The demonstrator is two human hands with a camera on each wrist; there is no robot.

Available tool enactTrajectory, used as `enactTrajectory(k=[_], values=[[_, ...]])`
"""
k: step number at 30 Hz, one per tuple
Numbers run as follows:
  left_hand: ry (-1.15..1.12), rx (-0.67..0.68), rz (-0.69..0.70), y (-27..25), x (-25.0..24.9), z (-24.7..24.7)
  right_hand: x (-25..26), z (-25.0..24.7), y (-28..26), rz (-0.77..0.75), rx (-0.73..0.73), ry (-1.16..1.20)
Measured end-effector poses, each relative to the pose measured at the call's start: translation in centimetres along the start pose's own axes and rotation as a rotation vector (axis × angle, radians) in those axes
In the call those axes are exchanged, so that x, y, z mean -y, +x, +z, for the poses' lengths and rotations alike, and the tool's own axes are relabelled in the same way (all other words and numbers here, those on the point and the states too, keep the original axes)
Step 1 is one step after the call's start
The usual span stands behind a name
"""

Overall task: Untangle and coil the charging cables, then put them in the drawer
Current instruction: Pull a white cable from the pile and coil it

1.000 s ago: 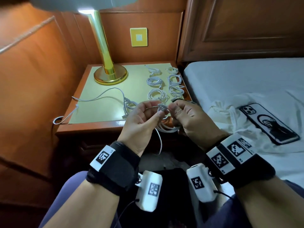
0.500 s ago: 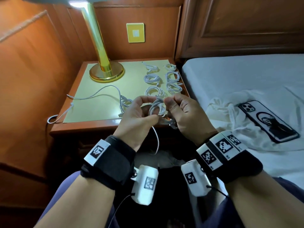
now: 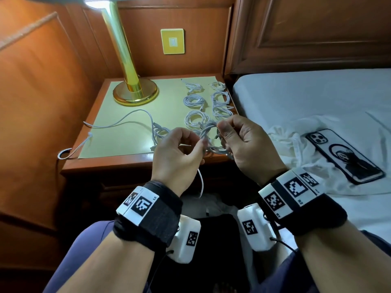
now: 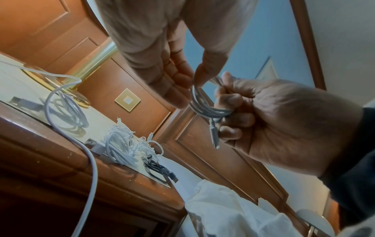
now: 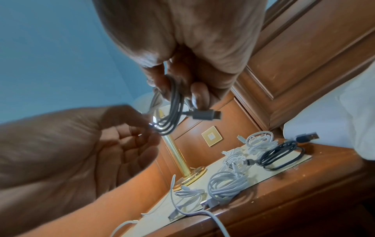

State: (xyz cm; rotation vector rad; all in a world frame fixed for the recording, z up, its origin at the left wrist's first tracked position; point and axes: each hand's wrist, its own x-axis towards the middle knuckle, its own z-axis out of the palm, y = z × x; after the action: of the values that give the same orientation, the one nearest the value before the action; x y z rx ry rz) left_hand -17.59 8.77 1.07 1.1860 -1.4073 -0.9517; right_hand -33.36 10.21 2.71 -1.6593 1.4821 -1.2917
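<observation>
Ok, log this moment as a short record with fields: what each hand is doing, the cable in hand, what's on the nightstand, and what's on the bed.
left hand: pinches a strand of the cable being coiled
right hand: grips the coil, fingers curled round its loops
held cable coil: looped several turns, one connector hanging free
nightstand: finished white cable coils in two rows; one dark coil; one loose white cable trailing over the left edge; gold lamp
bed: phone lying on white cloth
drawer: cannot tell whether open

Wood panelling (image 3: 53, 85) surrounds my table (image 3: 110, 163); a brass lamp (image 3: 131, 81) stands on it, beside the white-sheeted bed (image 3: 306, 92) and dark headboard (image 3: 317, 32).
</observation>
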Motion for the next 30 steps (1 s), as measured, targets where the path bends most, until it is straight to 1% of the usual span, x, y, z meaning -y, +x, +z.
enactTrajectory(k=[3,7,10,12,13,15,17,19,21,25,26,28,29,30], values=[[0.046,0.036,0.005,0.0,-0.1,0.1,0.0,-0.2,-0.3,-0.058,-0.029,-0.052],[-0.169,0.152,-0.089,0.0,-0.5,-0.1,0.1,-0.6,-0.3,-0.131,-0.086,-0.144],[-0.382,0.251,-0.185,0.1,-0.7,-0.4,0.0,-0.4,-0.4,-0.169,-0.107,-0.15],[-0.425,0.281,-0.2,0.2,-0.9,-0.8,0.0,-0.1,-0.5,-0.194,-0.115,-0.151],[-0.395,0.278,-0.196,0.2,-0.9,-1.1,0.0,0.0,-0.5,-0.207,-0.115,-0.155],[-0.257,0.26,-0.16,0.4,-0.5,-1.6,-0.3,-0.1,-0.4,-0.209,-0.111,-0.162],[-0.128,0.259,-0.091,0.5,-0.1,-2.1,-0.6,-0.4,-0.2,-0.162,-0.11,-0.161],[-0.055,0.244,-0.019,0.5,0.2,-2.3,-0.8,-0.7,0.1,-0.094,-0.115,-0.116],[0.011,0.187,0.036,0.5,0.6,-2.3,-0.9,-0.8,0.4,-0.027,-0.121,-0.004],[0.309,0.041,0.179,0.6,1.2,-1.7,-0.7,-0.8,0.5,0.06,-0.073,0.176],[0.35,0.028,0.18,0.7,1.3,-1.5,-0.5,-0.7,0.4,0.085,-0.055,0.228],[0.331,0.038,0.093,0.7,1.4,-1.1,0.1,-0.3,0.1,0.158,-0.018,0.376],[0.245,0.052,0.024,0.7,1.4,-1.0,0.4,-0.1,0.0,0.184,0.004,0.449],[0.113,0.07,-0.04,0.5,1.1,-0.7,0.5,0.2,-0.2,0.201,0.026,0.505]])
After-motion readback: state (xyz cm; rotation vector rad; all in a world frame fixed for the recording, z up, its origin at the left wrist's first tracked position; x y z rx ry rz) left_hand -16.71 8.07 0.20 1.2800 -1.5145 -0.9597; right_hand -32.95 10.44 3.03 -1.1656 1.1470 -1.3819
